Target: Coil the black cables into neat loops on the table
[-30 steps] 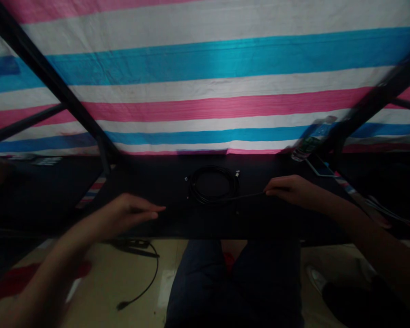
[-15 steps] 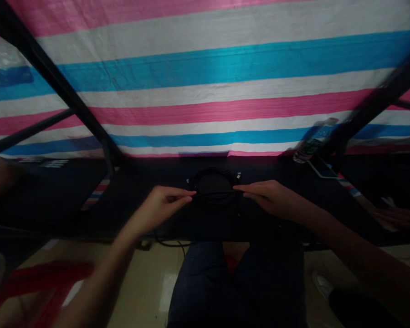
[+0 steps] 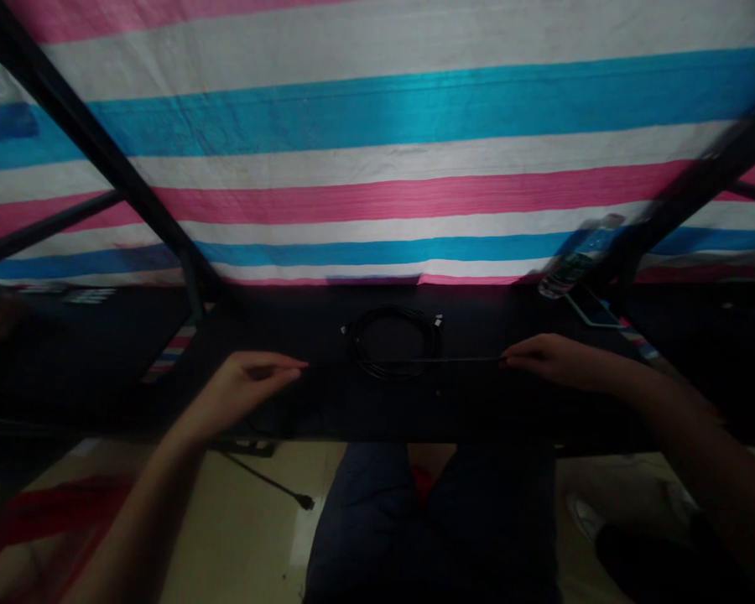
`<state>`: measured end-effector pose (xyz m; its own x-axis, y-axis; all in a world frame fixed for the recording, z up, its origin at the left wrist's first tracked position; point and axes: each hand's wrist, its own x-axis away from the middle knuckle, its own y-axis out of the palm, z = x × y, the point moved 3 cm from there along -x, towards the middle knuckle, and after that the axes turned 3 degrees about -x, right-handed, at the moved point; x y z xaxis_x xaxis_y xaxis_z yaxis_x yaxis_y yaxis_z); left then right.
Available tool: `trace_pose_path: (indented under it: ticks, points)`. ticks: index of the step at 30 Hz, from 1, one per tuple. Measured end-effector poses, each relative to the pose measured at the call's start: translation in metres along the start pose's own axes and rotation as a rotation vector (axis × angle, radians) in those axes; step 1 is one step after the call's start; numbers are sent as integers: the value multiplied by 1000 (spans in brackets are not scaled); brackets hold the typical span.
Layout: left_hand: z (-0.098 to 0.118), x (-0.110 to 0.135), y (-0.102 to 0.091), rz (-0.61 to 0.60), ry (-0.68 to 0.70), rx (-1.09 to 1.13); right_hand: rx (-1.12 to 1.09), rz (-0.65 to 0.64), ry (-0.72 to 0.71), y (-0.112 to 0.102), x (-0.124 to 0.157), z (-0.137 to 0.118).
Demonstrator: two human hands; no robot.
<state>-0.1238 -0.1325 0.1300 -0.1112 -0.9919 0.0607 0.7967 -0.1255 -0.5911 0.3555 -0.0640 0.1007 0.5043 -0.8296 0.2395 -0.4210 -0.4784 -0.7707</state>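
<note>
A coil of thin black cable (image 3: 393,342) lies on the black tabletop (image 3: 277,323), near its far edge. My right hand (image 3: 559,361) pinches a straight length of the cable (image 3: 440,360) running out of the coil to the right. Left of the coil, my left hand (image 3: 245,390) hovers with its fingers drawn together. Any line in those fingers is lost against the dark table. Below the table's front edge, a black cable with a plug (image 3: 303,502) hangs over the tiled floor.
A plastic water bottle (image 3: 579,267) lies at the far right of the table beside a phone (image 3: 595,307). A striped pink, white and blue tarpaulin (image 3: 377,193) hangs behind dark metal frame bars (image 3: 101,151). My legs (image 3: 428,524) are below the table.
Both hands were together over the coil and have now moved apart, left hand leftward and right hand rightward. The cable now runs straight to my right hand. The hanging plug has shifted.
</note>
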Motion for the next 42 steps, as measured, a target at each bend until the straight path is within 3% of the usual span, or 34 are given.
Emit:
trace_pose_path:
  ticks: [4, 10, 13, 16, 19, 24, 29, 33, 35, 38, 42]
  points:
    - [11, 0, 9, 78, -1, 67, -110, -177, 67, 15, 4, -38]
    - [38, -3, 29, -47, 68, 145, -128, 25, -187, 11, 3, -111]
    - [46, -4, 33, -70, 104, 128, -130, -33, -229, 14, 3, -126]
    - [43, 1, 39, -225, 77, 78, -171, -203, -167, 23, 4, -122]
    - [32, 6, 42, -369, 63, 37, -178, -335, -58, 30, 6, -98]
    - [11, 6, 35, -389, 14, -13, -155, -470, 70, 38, 8, -65]
    - [16, 3, 40, -339, -6, 2, -184, -414, -44, 53, 4, -96]
    - [36, 5, 48, -408, 17, 24, -224, -271, -242, 64, -3, -132]
    - [44, 7, 47, -444, 46, 8, -211, -263, -297, 67, -5, -139]
    - [45, 11, 40, -501, 85, -48, -217, -380, -260, 68, -4, -132]
    - [30, 14, 29, -498, 49, -92, -227, -461, -96, 59, 0, -112]
